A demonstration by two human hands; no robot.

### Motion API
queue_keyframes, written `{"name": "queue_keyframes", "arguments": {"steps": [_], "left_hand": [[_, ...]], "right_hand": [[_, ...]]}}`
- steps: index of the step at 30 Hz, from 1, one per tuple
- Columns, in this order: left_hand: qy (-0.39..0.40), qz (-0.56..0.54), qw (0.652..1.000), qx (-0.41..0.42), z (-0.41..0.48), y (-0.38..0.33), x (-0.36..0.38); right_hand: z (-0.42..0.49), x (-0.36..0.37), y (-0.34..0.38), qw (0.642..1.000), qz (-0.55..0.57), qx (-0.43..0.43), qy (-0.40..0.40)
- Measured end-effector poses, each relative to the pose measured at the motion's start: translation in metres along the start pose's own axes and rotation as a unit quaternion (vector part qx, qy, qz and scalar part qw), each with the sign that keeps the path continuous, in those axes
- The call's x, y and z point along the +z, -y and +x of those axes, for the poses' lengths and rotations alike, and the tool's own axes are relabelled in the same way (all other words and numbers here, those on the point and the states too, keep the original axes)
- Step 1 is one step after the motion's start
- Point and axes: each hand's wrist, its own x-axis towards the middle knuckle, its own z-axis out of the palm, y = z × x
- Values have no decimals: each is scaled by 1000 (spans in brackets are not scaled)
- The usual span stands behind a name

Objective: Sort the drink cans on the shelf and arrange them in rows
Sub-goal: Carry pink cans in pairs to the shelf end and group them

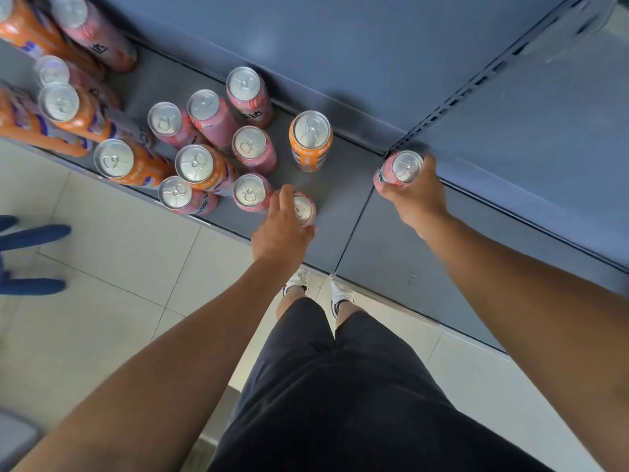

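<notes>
Pink and orange cans are standing mixed in a loose cluster (218, 148) on the grey shelf (340, 195), filling the upper left and centre of the frame, not yet lined up by colour. A lone orange can (310, 139) is standing apart at centre, right of the cluster. The right hand (413, 195) is wrapping its fingers around a pink can (399, 170) at centre right, close against the back panel (374, 63). The left hand (284, 226) is reaching over the front pink can (303, 209) at the shelf's edge, fingers curled loosely on its rim; whether they are gripping it cannot be told. The cans look sealed, so they are probably full and weighty, stiff-walled and smooth, likely best taken around the body rather than by the lid. Pale floor tiles (102, 267) are showing below, with the person's dark shorts (340, 386) at bottom centre.
</notes>
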Motion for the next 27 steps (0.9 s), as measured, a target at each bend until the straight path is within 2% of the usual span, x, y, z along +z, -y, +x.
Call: {"name": "queue_keyframes", "arguments": {"steps": [6,11,17,20,23,25,27], "left_hand": [[17,-107,994,-14,1,5,-11],[22,-263,964,-39,-17,8,-29],[178,-463,863,-92,-28,4,-68],[251,-548,792,-103,-30,0,-82],[320,-617,714,-88,-31,-10,-91],[350,-632,686,-90,-34,-20,-97],[368,-630,676,-99,-39,-31,-103]], "right_hand": [[-13,-7,-5,994,104,4,19],[-39,-19,-8,983,173,23,54],[-79,-41,2,959,268,69,67],[-98,-51,9,936,332,89,74],[-115,-59,14,897,421,92,101],[-126,-63,17,863,483,89,122],[-138,-67,18,828,540,73,136]]}}
